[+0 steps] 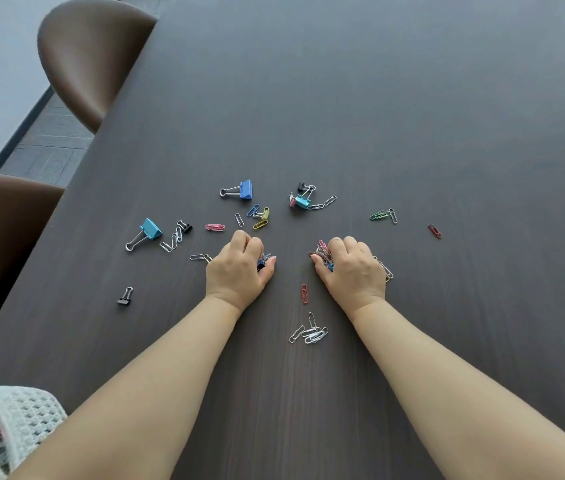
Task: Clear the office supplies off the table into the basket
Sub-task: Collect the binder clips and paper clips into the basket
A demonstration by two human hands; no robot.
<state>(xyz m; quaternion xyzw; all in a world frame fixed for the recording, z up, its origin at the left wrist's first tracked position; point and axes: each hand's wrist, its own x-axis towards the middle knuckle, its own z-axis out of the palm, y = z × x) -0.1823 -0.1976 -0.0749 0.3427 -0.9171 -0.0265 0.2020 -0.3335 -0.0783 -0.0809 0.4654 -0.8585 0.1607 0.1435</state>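
Paper clips and binder clips lie scattered over a dark table (378, 116). My left hand (237, 271) is curled around a small bunch of clips, blue ones showing under the fingers. My right hand (350, 270) grips a handful of mixed paper clips (322, 252). Beyond the hands lie a blue binder clip (244, 189), a teal binder clip (149, 230), and a small cluster of binder clips (302, 199). A red paper clip (304, 293) and a silver pile of paper clips (310, 332) lie between my forearms. The white woven basket (21, 417) sits at the bottom left.
Two brown chairs (90, 53) stand along the table's left edge. A black binder clip (125, 296) lies near that edge. Green clips (380, 214) and a dark red clip (434, 231) lie to the right.
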